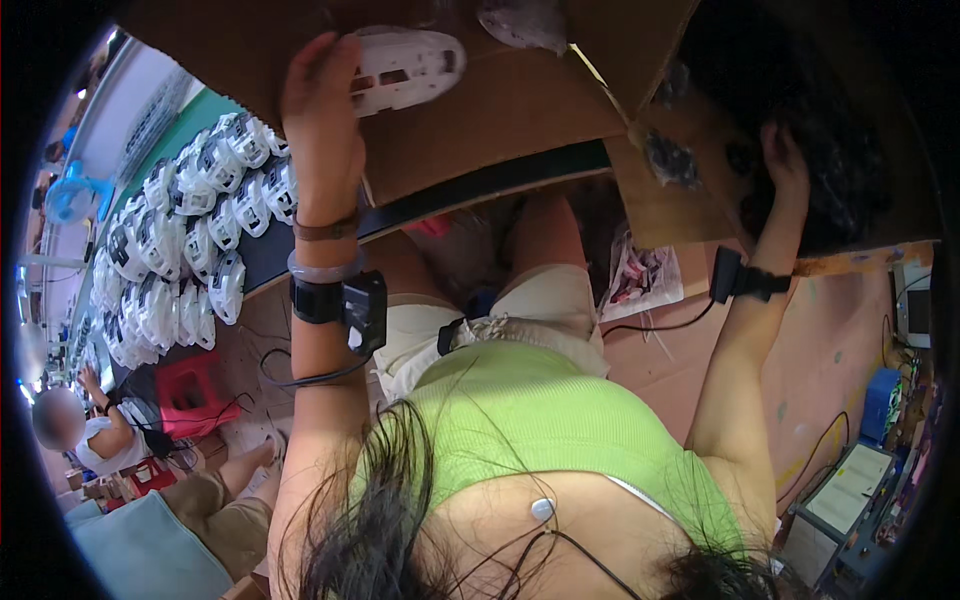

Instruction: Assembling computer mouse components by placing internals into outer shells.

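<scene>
White plastic shell [422, 72], its left end pinched in the grip of the left hand [322, 105], is by the far cardboard [480, 140]; far right, I cannot tell the grip of the right hand [786, 158].

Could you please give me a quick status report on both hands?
Left hand holding white oval plastic shell. Right hand in shadow near dark crumpled plastic, grip unclear. Brown flat cardboard panel between the hands.
</scene>
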Demonstrator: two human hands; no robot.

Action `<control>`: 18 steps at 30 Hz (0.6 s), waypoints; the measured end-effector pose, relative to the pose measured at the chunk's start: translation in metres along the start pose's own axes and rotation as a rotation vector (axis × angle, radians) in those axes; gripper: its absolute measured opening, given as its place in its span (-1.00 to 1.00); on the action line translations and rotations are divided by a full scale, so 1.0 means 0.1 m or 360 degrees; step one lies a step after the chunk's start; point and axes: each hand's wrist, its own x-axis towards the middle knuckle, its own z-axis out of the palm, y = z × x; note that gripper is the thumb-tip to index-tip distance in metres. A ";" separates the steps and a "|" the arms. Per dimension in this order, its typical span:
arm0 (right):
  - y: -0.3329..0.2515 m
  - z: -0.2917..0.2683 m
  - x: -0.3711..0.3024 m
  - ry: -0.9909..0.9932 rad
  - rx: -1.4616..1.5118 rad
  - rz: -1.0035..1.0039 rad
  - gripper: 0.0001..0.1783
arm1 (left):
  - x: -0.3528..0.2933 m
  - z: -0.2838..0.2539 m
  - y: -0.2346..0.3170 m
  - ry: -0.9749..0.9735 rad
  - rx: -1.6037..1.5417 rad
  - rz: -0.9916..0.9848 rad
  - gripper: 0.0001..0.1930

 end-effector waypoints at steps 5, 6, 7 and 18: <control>1.34 1.99 -0.90 0.0169 -0.0554 -0.0566 -0.67 | -0.29 0.23 0.15 -0.0510 -0.0881 -0.0646 -0.59; 1.72 2.28 -1.00 -0.0027 -0.0541 -0.0488 -0.68 | -0.41 0.25 0.18 -0.0495 -0.0876 -0.0631 -0.59; 2.02 2.50 -1.12 -0.0179 -0.0456 -0.0347 -0.70 | -0.51 0.31 0.23 -0.0644 -0.0936 -0.0622 -0.55; 2.85 2.99 -1.08 -0.0184 -0.0774 -0.0143 -0.76 | -0.64 0.04 0.25 -0.0678 -0.0819 -0.0326 -0.53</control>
